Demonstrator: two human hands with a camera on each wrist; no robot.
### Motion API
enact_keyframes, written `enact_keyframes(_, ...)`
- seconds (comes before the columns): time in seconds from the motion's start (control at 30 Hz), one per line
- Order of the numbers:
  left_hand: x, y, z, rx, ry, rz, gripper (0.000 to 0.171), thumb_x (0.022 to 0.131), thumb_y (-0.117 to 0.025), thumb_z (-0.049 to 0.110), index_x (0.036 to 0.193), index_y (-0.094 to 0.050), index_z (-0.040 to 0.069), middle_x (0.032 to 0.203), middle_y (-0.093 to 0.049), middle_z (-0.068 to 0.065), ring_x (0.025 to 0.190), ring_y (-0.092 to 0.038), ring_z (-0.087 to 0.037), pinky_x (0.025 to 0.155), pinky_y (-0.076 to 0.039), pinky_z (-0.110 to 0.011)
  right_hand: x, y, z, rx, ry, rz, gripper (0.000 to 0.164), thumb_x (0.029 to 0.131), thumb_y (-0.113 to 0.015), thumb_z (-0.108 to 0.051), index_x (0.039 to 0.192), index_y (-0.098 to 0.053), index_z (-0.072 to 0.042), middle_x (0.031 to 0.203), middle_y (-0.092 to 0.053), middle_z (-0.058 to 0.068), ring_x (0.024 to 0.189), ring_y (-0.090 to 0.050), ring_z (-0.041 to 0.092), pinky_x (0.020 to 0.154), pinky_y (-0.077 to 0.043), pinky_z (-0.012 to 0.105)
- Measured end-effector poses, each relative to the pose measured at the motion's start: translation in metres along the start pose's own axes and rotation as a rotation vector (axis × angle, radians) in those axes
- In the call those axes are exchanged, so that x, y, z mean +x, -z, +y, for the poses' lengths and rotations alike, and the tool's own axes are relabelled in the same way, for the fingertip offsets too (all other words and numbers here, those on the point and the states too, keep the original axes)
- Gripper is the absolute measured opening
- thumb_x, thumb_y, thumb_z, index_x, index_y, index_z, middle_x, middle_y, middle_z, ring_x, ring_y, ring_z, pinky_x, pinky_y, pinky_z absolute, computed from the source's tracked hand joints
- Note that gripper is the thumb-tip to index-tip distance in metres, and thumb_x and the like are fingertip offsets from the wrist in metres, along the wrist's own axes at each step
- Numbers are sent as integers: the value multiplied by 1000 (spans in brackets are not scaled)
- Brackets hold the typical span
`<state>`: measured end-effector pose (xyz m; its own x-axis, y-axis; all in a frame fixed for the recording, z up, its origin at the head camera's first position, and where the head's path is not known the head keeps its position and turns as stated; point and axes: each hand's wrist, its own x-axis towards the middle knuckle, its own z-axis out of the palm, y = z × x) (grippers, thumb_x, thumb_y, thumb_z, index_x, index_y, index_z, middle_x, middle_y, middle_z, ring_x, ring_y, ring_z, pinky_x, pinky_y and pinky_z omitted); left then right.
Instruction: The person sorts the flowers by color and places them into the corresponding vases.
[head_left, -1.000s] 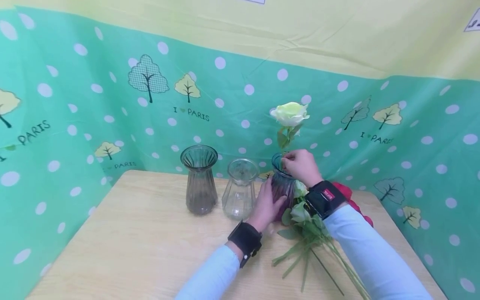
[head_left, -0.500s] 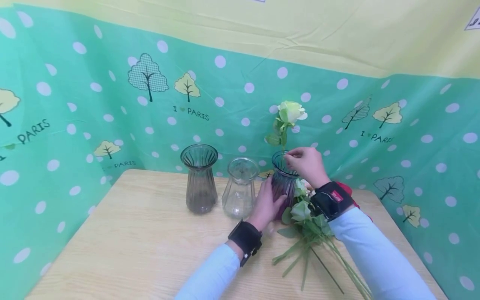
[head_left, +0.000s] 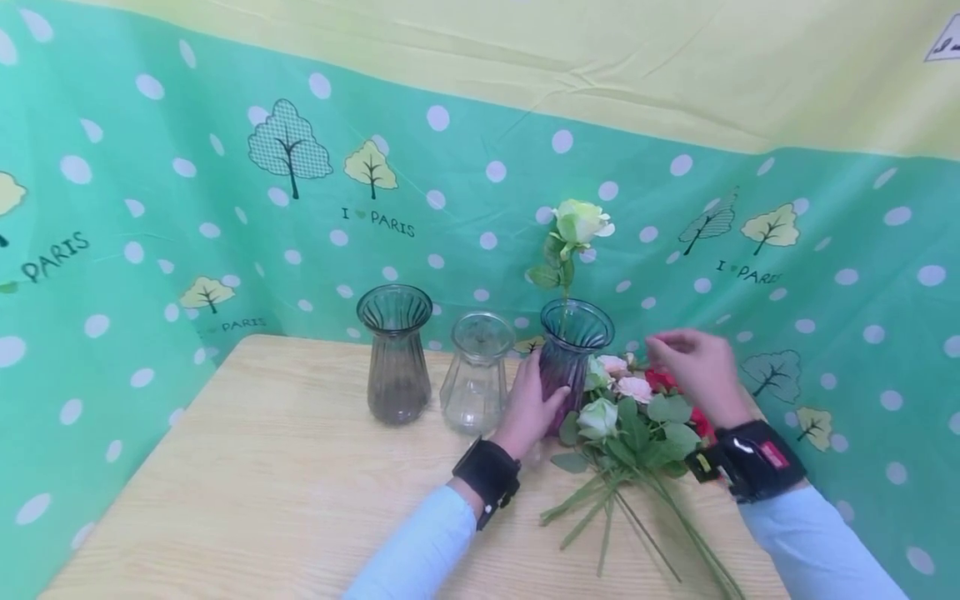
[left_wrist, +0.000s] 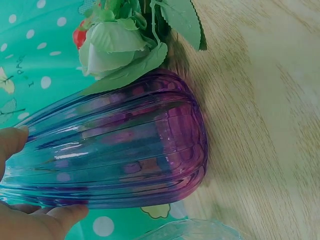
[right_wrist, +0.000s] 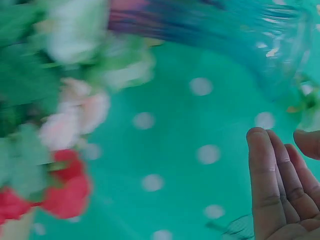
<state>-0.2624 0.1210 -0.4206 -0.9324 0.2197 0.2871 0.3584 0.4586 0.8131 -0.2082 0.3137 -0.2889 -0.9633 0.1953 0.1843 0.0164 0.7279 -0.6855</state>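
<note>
My left hand [head_left: 531,407] grips a ribbed glass vase [head_left: 573,333], blue at the neck and purple at the base. In the left wrist view, the thumb and fingers hold the vase [left_wrist: 125,145] from both sides. A white rose [head_left: 581,223] stands upright in that vase, its leafy stem rising above the rim. My right hand [head_left: 697,367] hovers apart from the vase, above the pile of flowers, holding nothing. The right wrist view shows the fingers [right_wrist: 267,185] fairly straight, with the thumb apart from them. White, pink and red flowers lie right of the vase, including a white rose [head_left: 598,418].
A grey glass vase [head_left: 399,358] and a clear glass vase [head_left: 476,379] stand left of the held vase. Several green stems [head_left: 611,508] point toward the front of the wooden table [head_left: 285,467]. A polka-dot curtain [head_left: 450,225] hangs behind.
My right hand has let go of the white rose's stem and moved right, away from the vase. The rose now stands in the vase by itself. My left hand keeps its hold.
</note>
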Motion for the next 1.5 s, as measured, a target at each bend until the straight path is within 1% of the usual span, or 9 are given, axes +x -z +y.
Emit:
enact_keyframes(0.1,0,1,0,-3,-8,8,72,91,-60,28,146,-22,1,146,-35,-20,133,-39,-33,112,-35,-43,-15,-1,26,-52,-45,-45,49,93,-53,-42,118,-59,0,106,-67,21,78,-64,13,61,-53,25)
enact_keyframes(0.3,-2,3,1,0,5,0,72,91,-59,29,146,-23,0,146,-34,-20,133,-38,-33,112,-35,-43,-42,-15,76,-70,-138,-122,53,91,-56,-42,117,-60,4,102,-68,22,81,-68,22,66,-57,31)
enact_keyframes(0.5,-2,2,0,-7,9,4,72,91,-60,29,146,-23,1,146,-34,-21,134,-38,-33,111,-36,-44,-61,-27,109,-87,-251,-233,41,90,-61,-30,110,-64,6,98,-70,20,78,-68,22,68,-56,37)
enact_keyframes(0.6,-1,2,-1,-12,0,14,72,91,-60,28,146,-23,0,146,-34,-21,133,-38,-34,111,-36,-44,-64,-33,123,-90,-298,-261,35,89,-61,-24,104,-66,8,88,-71,16,73,-67,20,65,-56,36)
enact_keyframes(0.77,-1,2,-3,-26,-3,29,71,91,-60,27,145,-23,0,145,-35,-22,132,-39,-35,111,-36,-45,-65,-44,140,-73,-330,-297,31,88,-63,-20,100,-68,8,87,-70,12,71,-65,16,63,-57,33)
enact_keyframes(0.93,-3,1,-4,8,-17,33,70,91,-60,28,144,-25,-1,143,-38,-22,131,-42,-34,109,-39,-44,-67,-50,147,-66,-325,-308,30,86,-64,-20,100,-69,6,94,-70,15,72,-64,15,63,-57,31)
enact_keyframes(1.13,-3,0,-2,11,-14,27,70,91,-59,29,145,-25,0,144,-37,-22,131,-41,-34,109,-38,-44,-67,-48,143,-92,-296,-315,29,86,-64,-19,102,-68,4,97,-69,15,73,-62,13,61,-53,27)
enact_keyframes(1.3,-1,0,-1,0,-17,24,71,91,-60,29,145,-24,1,145,-36,-21,132,-40,-34,110,-38,-44,-68,-47,136,-172,-243,-259,25,85,-64,-20,97,-70,2,85,-69,8,72,-58,13,59,-48,26)
enact_keyframes(1.5,2,-1,0,2,-22,21,71,91,-60,29,146,-24,1,145,-36,-21,132,-40,-33,110,-38,-43,-69,-52,129,-237,-156,-215,24,84,-65,-20,93,-72,1,91,-71,14,82,-64,24,64,-52,31)
